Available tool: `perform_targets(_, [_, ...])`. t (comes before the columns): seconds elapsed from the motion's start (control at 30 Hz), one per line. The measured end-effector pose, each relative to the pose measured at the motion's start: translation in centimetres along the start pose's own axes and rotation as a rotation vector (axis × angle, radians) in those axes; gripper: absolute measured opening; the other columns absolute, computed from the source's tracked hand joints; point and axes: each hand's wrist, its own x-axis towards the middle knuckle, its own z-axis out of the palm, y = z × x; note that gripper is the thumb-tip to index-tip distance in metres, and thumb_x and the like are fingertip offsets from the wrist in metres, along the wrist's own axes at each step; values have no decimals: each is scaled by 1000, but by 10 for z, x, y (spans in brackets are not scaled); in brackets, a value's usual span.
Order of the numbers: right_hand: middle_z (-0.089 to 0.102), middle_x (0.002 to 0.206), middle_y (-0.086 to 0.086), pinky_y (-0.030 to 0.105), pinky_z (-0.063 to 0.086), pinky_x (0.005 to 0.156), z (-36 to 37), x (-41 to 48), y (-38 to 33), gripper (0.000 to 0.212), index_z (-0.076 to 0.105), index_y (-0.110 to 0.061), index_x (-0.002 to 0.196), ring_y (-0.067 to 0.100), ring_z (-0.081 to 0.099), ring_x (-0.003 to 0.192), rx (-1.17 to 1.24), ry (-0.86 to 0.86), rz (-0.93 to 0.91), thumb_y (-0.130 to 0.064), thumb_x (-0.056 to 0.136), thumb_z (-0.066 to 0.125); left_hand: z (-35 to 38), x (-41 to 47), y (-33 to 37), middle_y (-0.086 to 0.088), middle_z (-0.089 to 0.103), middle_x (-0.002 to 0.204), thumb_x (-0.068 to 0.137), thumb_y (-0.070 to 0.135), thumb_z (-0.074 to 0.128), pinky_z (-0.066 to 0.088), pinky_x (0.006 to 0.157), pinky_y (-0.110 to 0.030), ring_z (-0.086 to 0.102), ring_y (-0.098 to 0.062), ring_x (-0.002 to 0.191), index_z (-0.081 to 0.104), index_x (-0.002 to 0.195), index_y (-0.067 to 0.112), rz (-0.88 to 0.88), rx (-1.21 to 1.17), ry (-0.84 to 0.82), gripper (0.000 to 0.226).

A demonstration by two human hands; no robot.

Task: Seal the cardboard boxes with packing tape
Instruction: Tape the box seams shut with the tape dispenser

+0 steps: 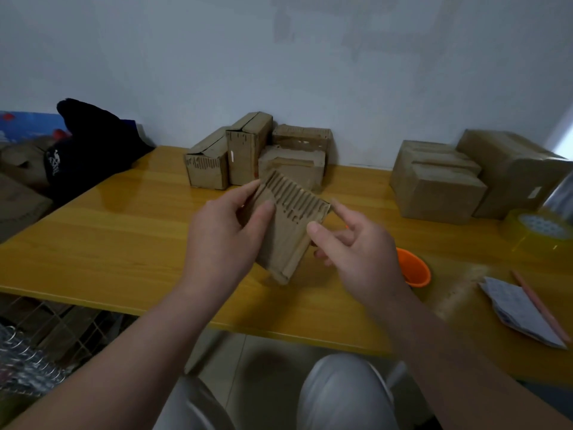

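While both hands hold it up over the tabletop [124, 237], the small cardboard box [286, 243] sits right between them. It's tilted, long axis running from the low near end by the person's lap up to the far end with the torn, ribbed face. The left hand [223, 240] wraps the left side, thumb pressed on the top face, fingers curled behind. The right hand [356, 249] pinches the right edge, thumb on the face, forefinger up at the far corner. Now the key relation: the packing tape roll [539, 231] lies well off to the right on the tabletop, beyond the orange cup [417, 270]. Of the 2 hands, the right is clearly nearer, so it looks the likelier to let go and fetch the tape.
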Motion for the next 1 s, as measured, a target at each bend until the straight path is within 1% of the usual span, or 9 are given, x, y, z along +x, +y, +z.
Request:
perform_targets(0.13, [73,82,-13,16,55,69,1,-4,4,68,38,-20,145,-3,67,76,-6,-11,83,-37,85,67,3,-1,-4,13,61,116,88,38,60,38,70,-11,47,4,93,51,135,27,-33,93,-87,49])
perform_targets(0.2, [73,86,-12,19,56,76,1,-7,6,69,37,-21,145,-5,66,82,-15,-26,112,-37,85,67,6,-6,-9,19,54,109,86,39,62,37,66,-8,46,6,91,46,136,28,-71,74,-67,53])
perform_targets(0.3, [70,91,-19,8,50,76,1,-10,9,60,42,-19,142,-10,62,84,-120,44,10,-32,88,65,8,-5,-15,24,48,100,82,42,66,40,60,-10,47,8,81,47,124,30,-153,-12,-18,49])
perform_targets(0.4, [60,104,-15,28,53,86,-4,-6,10,50,52,-19,134,2,59,99,-277,211,-141,-29,88,65,9,-5,-18,27,48,91,80,44,66,43,63,-13,48,9,84,51,117,30,-180,-44,-26,43])
perform_targets(0.47, [58,106,-20,36,49,93,-9,3,9,48,53,-25,132,6,56,107,-228,163,-84,-32,87,66,9,-7,-19,27,50,92,80,43,66,43,66,-13,50,9,86,53,114,30,-168,-64,-30,38])
perform_targets(0.53, [60,105,-25,33,47,96,-11,11,8,44,56,-31,129,0,56,109,-70,35,50,-34,86,67,8,-9,-18,26,52,94,80,43,66,43,66,-13,51,9,88,54,113,31,-160,-85,-41,37])
perform_targets(0.7, [72,103,-8,30,50,92,-4,20,9,25,71,-23,109,7,63,103,174,-105,114,-21,85,69,7,-12,-16,27,51,97,78,44,62,46,68,-17,51,7,91,54,116,32,-138,-108,-65,41])
perform_targets(0.8, [73,91,-11,20,50,75,2,21,10,14,73,-29,94,5,66,90,198,-62,109,-20,82,71,6,-14,-17,25,52,100,76,47,60,50,73,-22,51,6,93,55,118,32,-127,-104,-67,45])
perform_targets(1.0, [71,86,-12,9,46,61,8,23,9,23,74,-27,99,-1,64,78,70,12,52,-33,77,77,5,-18,-16,31,50,99,76,48,59,47,69,-16,50,10,92,54,119,36,-79,-93,-69,45])
